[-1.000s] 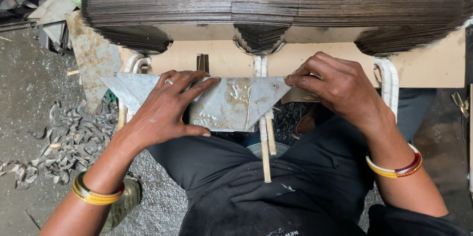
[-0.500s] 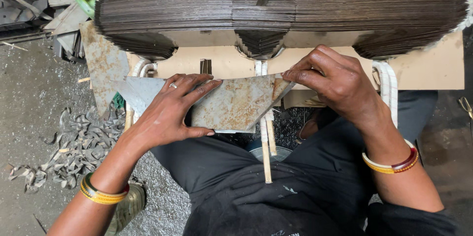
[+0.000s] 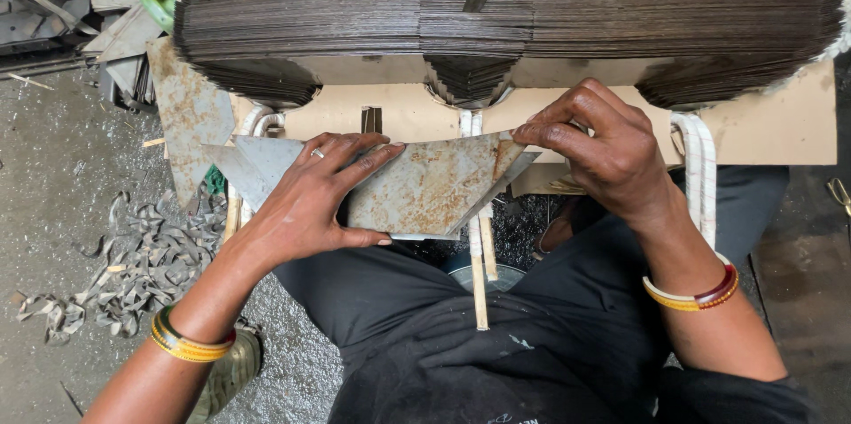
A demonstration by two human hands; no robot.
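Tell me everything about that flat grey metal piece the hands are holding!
The flat grey metal sheet looks thin, dull and rust-speckled, roughly a trapezoid with slanted ends. It lies level above the person's lap, before a big stack of dark sheets. The left hand presses flat on it; the right hand pinches its folded right corner.

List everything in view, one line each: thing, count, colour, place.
metal sheet: one, grey with rust, held over the lap
stack of cut sheets: one, dark grey, across the top
board: one, tan, under the stack
metal trimmings: many, grey, floor at left
rusty plate: one, leaning at left
bangles: yellow and red, on both wrists
left hand: flat on the sheet
right hand: pinching the sheet's right corner
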